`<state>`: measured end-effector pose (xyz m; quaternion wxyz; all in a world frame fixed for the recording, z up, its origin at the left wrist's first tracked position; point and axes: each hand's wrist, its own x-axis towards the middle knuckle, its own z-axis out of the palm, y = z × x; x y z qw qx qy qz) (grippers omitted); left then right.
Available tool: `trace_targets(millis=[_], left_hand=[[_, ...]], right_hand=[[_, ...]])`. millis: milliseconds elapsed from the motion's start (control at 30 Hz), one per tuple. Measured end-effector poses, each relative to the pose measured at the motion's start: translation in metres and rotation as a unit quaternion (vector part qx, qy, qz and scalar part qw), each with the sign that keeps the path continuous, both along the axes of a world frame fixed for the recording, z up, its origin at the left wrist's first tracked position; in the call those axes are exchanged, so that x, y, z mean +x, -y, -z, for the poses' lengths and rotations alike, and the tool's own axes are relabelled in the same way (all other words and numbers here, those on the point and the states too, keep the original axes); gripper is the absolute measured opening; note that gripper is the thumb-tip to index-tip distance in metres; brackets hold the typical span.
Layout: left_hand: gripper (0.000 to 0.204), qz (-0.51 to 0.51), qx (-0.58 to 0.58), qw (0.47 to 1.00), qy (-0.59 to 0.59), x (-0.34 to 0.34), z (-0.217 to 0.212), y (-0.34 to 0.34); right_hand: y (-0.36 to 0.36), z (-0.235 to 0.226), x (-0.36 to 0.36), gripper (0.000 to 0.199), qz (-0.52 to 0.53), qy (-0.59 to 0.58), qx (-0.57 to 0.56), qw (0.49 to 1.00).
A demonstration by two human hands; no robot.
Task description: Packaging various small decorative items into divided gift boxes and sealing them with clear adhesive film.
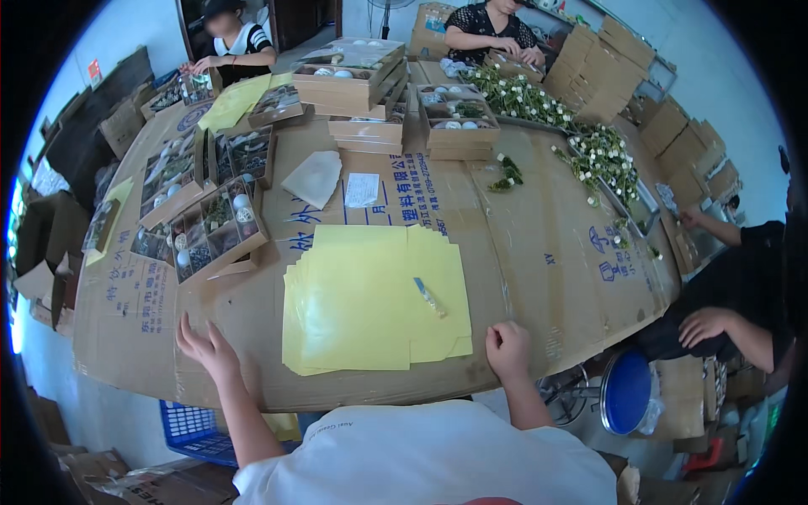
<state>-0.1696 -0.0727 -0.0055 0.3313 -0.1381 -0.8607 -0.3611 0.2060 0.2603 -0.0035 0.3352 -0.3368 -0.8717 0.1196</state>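
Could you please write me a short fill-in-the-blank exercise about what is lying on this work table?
1. The stack of sheets between the two hands is ____ in colour.
2. A small pen-like tool lies on top of the ____ sheets.
3. The right hand is closed in a loose ____ at the table edge.
4. The left hand rests with its fingers ____ on the cardboard.

Missing words: yellow; yellow; fist; spread

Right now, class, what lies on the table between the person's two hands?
In the head view, yellow sheets lie between the left hand and right hand, a small pen on top.
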Motion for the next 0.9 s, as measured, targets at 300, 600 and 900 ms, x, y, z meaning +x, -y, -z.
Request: trace_targets(millis=[300, 600, 900], left_hand=[[0.048, 0.032, -0.018, 0.999, 0.016, 0.041, 0.025, 0.022], [0.042, 0.106, -0.067, 0.99, 0.058, 0.049, 0.037, -0.018], [0.028, 0.196, 0.099, 0.97, 0.104, 0.054, 0.023, 0.0]], right_hand=[[-0.002, 0.013, -0.001, 0.012, 0.015, 0.031, 0.015, 0.999], [-0.004, 0.006, 0.0, 0.013, 0.033, 0.035, 0.019, 0.999], [0.001, 0.014, -0.016, 0.017, 0.043, 0.058, -0.037, 0.997]])
